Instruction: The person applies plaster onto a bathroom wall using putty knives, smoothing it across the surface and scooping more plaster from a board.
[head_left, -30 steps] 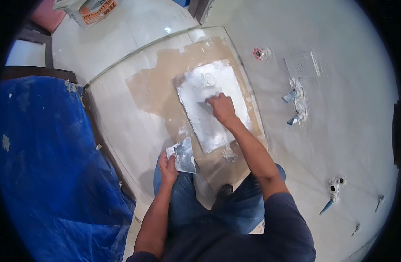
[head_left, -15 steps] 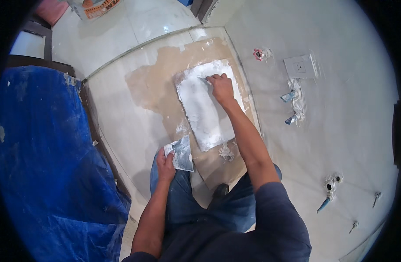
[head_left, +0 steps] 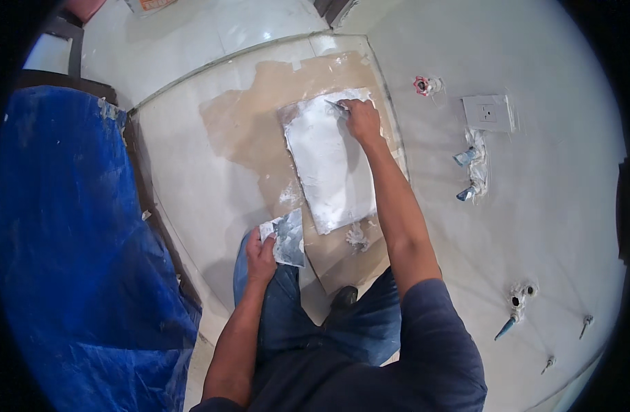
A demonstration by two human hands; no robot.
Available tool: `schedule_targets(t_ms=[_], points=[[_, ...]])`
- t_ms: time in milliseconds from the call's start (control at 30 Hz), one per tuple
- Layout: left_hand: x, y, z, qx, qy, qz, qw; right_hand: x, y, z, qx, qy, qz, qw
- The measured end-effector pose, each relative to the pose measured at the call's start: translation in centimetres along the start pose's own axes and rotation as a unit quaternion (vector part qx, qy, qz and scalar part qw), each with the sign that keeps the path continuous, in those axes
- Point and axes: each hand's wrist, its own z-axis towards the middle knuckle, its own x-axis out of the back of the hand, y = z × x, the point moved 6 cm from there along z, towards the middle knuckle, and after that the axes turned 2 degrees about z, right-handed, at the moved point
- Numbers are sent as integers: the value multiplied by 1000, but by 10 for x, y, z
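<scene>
My right hand is closed around a putty knife, whose grey blade pokes out to the left of the fingers; its handle is hidden. The blade is at the far part of a flat rectangular panel coated with smooth white paste. Down by my left knee, my left hand grips a flat rectangular plate by its left edge, thumb on top. Grey and white smears cover the plate. Brown cardboard lies under the panel, and a small white lump of paste sits by its near edge.
A blue tarp hangs at the left. On the right wall are a red valve handle, a white outlet and several protruding pipe stubs. A bag stands at the far left, cut off by the view.
My right hand has slid the putty knife a little toward the panel's far edge. My left hand keeps hold of the plate. The view has shifted slightly.
</scene>
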Motion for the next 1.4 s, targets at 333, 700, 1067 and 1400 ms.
schedule_targets(t_ms=[333, 700, 1067, 1400], points=[[2, 4, 1, 1, 0, 39, 999, -32, -26, -38, 129, -63, 7, 990], [1, 15, -4, -1, -9, 48, 999, -35, -46, -94, 191, -109, -53, 974], [1, 17, -6, -7, -7, 65, 998, -43, -61, -206, 223, -127, -28, 966], [-11, 25, -5, -118, 3, 121, 986, 7, -14, -265, 91, -175, 121, 973]])
